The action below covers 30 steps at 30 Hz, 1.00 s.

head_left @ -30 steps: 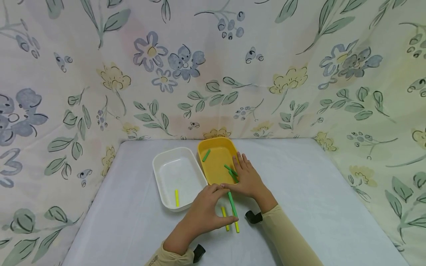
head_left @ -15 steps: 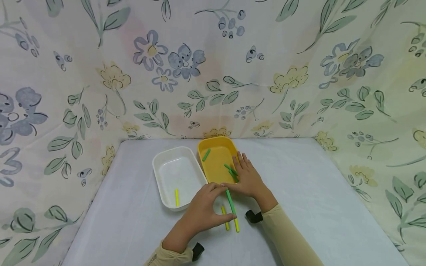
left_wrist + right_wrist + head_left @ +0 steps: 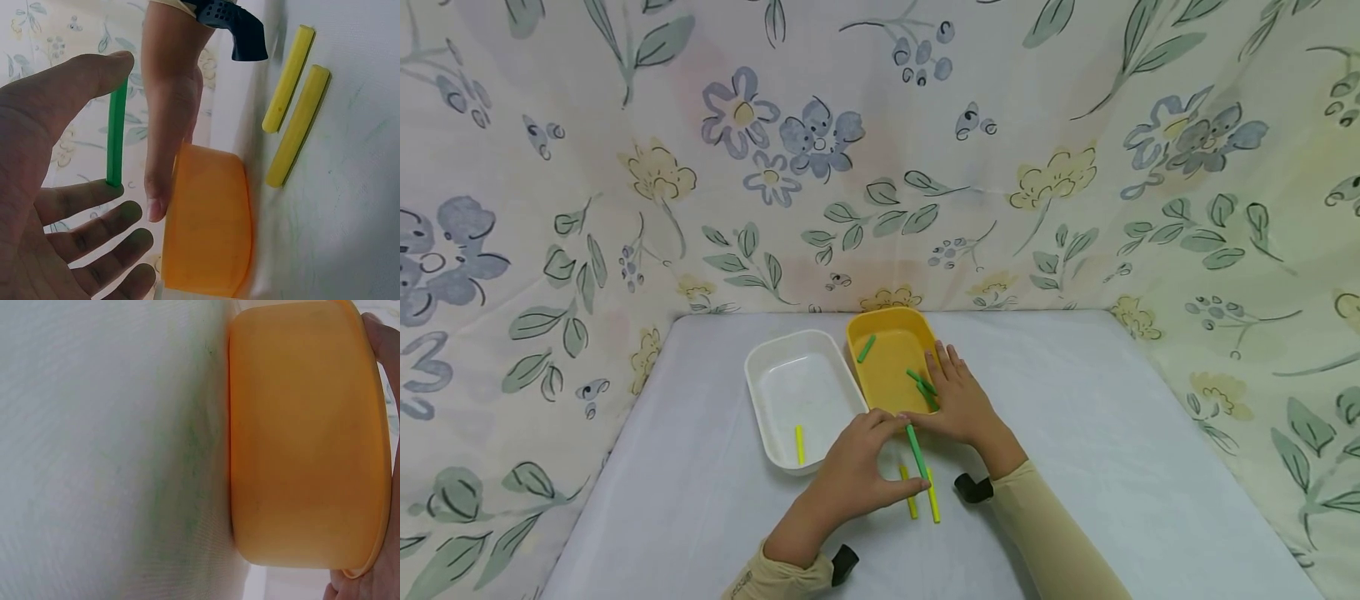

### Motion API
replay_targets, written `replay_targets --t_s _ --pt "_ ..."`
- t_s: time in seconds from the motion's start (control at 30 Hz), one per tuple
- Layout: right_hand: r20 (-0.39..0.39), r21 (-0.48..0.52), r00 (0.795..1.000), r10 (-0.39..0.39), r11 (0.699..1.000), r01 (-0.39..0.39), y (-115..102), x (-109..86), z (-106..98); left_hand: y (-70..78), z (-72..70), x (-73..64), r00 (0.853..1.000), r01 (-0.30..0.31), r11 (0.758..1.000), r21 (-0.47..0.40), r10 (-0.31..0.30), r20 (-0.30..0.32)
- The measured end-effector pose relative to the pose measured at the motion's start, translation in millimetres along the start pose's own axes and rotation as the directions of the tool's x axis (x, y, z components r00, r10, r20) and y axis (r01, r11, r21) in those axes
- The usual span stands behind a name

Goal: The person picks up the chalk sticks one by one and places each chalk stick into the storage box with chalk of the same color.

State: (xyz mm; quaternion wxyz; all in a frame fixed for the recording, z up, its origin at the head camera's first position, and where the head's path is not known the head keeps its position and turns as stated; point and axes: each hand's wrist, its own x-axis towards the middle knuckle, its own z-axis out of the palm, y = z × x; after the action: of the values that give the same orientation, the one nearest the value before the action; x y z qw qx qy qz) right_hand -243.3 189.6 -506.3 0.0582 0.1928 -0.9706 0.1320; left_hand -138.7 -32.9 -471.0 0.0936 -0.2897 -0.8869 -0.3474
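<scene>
My left hand [image 3: 853, 471] holds a slim green stick [image 3: 917, 452] by its two ends, between thumb and index fingertip. In the left wrist view the green stick [image 3: 116, 134] spans that gap, with the other fingers spread below it. My right hand [image 3: 962, 404] rests on the right rim of the yellow tray [image 3: 891, 321], fingers straight and thumb over the near corner. Several green sticks [image 3: 866, 348] lie inside this tray. Two yellow sticks [image 3: 909, 493] lie on the cloth beneath my left hand, and they show side by side as yellow sticks [image 3: 299, 125] in the left wrist view.
A white tray [image 3: 760, 417] stands left of the yellow one, close against it, with one yellow stick [image 3: 800, 445] inside. White cloth [image 3: 1090, 417] covers the table. Behind it hangs a floral curtain [image 3: 880, 167]. Green smudges mark the cloth in the right wrist view.
My left hand has drawn slightly up and to the left with the green stick, uncovering more of the yellow sticks below. The right hand has stayed at the yellow tray.
</scene>
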Motion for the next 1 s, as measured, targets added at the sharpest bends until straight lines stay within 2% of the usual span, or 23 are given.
replay_targets --t_s 0.33,1.0 --pt "-0.012 0.002 1.0 -0.012 1.0 0.012 -0.3 -1.1 -1.1 0.2 -4.5 -0.1 0.999 0.047 0.999 0.007 -0.048 0.018" --pt "0.0 -0.009 1.0 0.001 1.0 -0.001 0.2 -0.7 0.1 -1.3 -6.3 -1.6 0.996 0.089 0.996 0.009 -0.089 0.021"
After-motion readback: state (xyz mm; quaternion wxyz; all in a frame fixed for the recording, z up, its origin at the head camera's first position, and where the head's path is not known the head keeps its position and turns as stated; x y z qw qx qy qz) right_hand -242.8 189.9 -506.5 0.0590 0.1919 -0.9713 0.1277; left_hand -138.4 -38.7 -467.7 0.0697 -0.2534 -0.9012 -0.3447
